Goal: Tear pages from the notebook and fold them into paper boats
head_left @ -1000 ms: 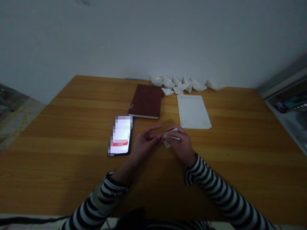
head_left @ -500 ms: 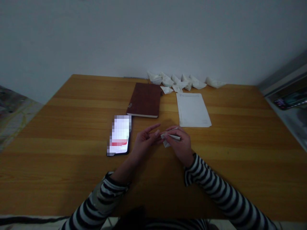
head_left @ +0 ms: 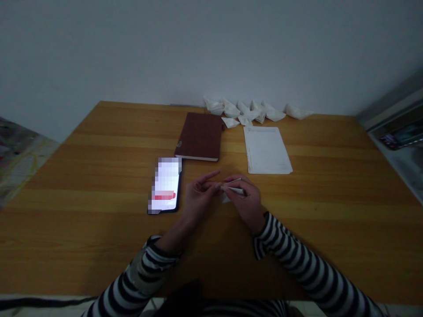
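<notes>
A small folded white paper (head_left: pixel 236 191) is held above the table, partly covered by fingers. My right hand (head_left: pixel 247 198) is closed around it, thumb and fingers pinching its left end. My left hand (head_left: pixel 200 196) meets it from the left, with thumb and a finger pinched at the paper's tip and the index finger stretched out. Left of my hands lies a phone (head_left: pixel 165 185) with a lit, blurred screen. Beyond them are a dark red notebook (head_left: pixel 201 135) and a stack of white paper sheets (head_left: pixel 267 150).
Several folded white paper pieces (head_left: pixel 247 115) stand in a row along the wall at the back of the wooden table (head_left: pixel 109 176). At the far right, a second screen or phone (head_left: pixel 401 136) sits on a pale surface beyond the table edge.
My right hand has shifted slightly left with the folded paper. My left thumb and finger have closed onto the paper's tip.
</notes>
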Demonstrator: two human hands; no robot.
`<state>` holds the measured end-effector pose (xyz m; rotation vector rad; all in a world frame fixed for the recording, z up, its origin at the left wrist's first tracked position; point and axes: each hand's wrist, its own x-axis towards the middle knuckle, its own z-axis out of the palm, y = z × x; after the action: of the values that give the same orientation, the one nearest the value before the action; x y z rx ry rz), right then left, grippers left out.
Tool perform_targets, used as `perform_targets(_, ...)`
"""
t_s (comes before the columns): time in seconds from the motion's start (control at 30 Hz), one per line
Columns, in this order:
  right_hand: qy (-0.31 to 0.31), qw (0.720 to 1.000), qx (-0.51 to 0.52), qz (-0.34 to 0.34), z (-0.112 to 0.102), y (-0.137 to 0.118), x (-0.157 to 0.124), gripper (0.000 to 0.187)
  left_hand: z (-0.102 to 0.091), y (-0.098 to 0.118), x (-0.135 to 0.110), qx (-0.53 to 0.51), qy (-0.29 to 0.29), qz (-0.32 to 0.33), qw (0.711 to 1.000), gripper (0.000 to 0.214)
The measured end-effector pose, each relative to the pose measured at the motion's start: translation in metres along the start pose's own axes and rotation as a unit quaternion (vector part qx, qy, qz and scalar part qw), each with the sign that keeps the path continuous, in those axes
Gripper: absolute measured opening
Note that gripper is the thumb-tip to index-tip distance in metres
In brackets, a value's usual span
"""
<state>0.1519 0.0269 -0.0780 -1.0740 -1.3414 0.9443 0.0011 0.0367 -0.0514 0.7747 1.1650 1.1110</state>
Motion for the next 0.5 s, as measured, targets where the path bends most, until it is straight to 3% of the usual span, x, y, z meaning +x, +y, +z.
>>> perform_targets(0.1, 0.009, 0.995, 0.079, 0.056, 0.0019, 0.0031, -0.0018, 0.006, 0.0000, 0.0024, -0.0006, 0.032, 0.049, 0.030, 0.998, 0.039)
perform_targets(0.2, 0.031, 0.984, 0.131, 0.115, 0.0020, 0.0047, -0.0008, 0.014, -0.0014, 0.0019, 0.0000, 0.036, 0.095, 0.058, 0.993, 0.037)
perform_targets(0.5, 0.090, 0.962, 0.162, 0.199, -0.0004, 0.0086, 0.0048, 0.025, 0.0040, 0.0010, -0.0041, 0.025, 0.086, 0.031, 0.995, 0.046)
